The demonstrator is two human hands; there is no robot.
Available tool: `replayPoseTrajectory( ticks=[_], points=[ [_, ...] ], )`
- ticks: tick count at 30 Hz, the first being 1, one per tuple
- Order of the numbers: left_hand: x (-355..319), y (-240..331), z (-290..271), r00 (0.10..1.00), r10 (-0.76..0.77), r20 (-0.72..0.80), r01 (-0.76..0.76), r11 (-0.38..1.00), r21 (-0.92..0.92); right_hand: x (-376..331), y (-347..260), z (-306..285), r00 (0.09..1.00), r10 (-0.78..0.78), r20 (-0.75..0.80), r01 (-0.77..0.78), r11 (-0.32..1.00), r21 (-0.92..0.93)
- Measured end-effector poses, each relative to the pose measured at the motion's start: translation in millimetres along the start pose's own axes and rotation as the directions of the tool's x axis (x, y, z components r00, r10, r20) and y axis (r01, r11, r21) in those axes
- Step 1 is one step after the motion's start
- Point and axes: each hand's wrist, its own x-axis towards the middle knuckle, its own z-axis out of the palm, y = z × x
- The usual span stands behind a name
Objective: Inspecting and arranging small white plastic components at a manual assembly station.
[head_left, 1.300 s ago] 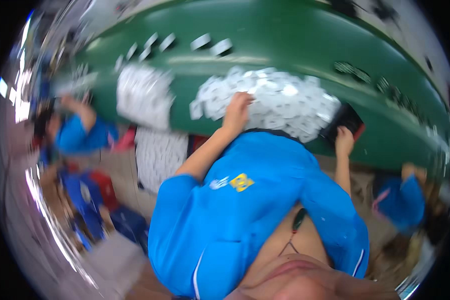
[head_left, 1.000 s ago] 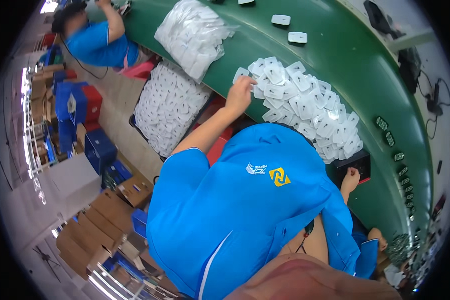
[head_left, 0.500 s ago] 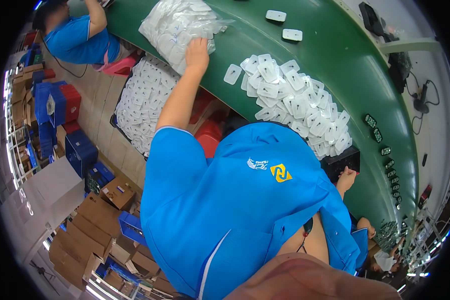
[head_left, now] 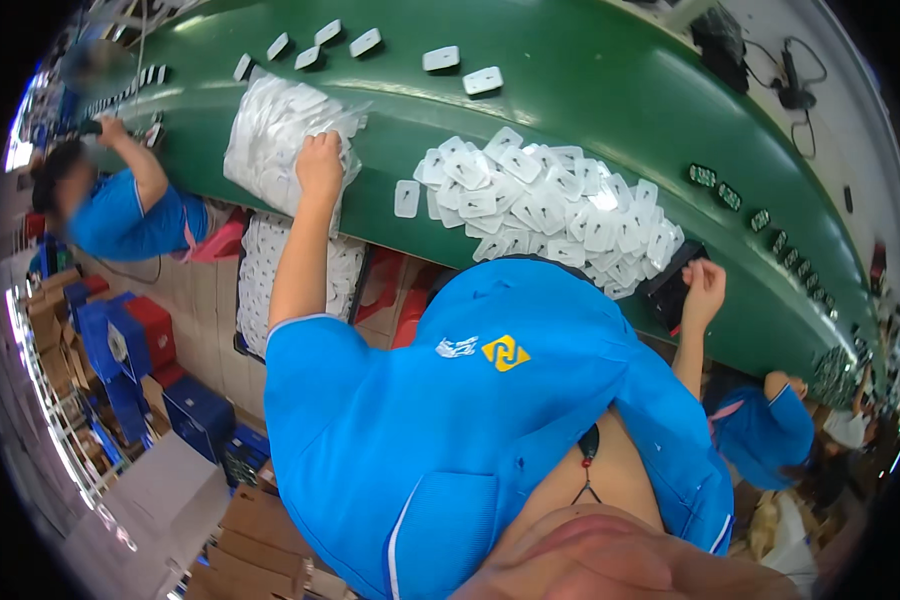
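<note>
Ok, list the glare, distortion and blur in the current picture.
Head view: glare whitens a patch of the pile of white pieces; head view: the green table bows in a fisheye arc, the picture's corners black; head view: the left hand at the clear plastic bag shows little blur.

"What's on the counter (head_left: 590, 90)?"
"A pile (head_left: 550, 200) in the middle, toward the near edge; a bag (head_left: 270, 130) to its left, the left hand (head_left: 319, 165) at the bag's right side."
"And right of the pile?"
"A box (head_left: 670, 297), the right hand (head_left: 705, 288) at its right side, with boards (head_left: 730, 196) in a line farther right."
"The far side?"
"Blocks (head_left: 441, 59), beyond bag and pile. A second heap (head_left: 270, 270) sits off the near edge, nearer than the bag."
</note>
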Motion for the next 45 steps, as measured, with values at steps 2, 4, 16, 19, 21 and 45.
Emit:
replayPoseTrajectory(
  ticks=[2,4,16,19,21,45],
  points=[
    [12.3,45.5,-34.3,0.988,-0.068,-0.142,0.036,0.975,-0.221,3.2,-21.0,23.3,0.997,0.051,0.057,-0.059,0.987,0.151],
    [13.7,101.5,-65.1,0.992,-0.082,-0.092,0.033,0.893,-0.448,0.5,-52.1,51.2,0.989,0.083,0.126,-0.112,0.963,0.244],
    [-16.0,290.5,-177.9,0.927,0.325,0.189,0.198,0.005,-0.98,-37.0,-162.1,88.2,0.881,-0.06,0.469,-0.231,0.811,0.538],
    [-13.0,294.3,-176.4,0.916,0.399,-0.041,-0.1,0.128,-0.987,-42.7,-161.7,83.5,0.865,-0.111,0.49,-0.215,0.8,0.56],
    [-13.7,296.6,-176.4,0.892,0.436,-0.115,-0.203,0.161,-0.966,-45.1,-161.3,81.8,0.862,-0.126,0.491,-0.21,0.793,0.572],
    [-31.3,295.4,-187.1,0.897,0.394,0.201,0.223,-0.011,-0.975,-54.1,-158.5,70.5,0.823,-0.357,0.442,0.283,0.932,0.226]
  ],
)
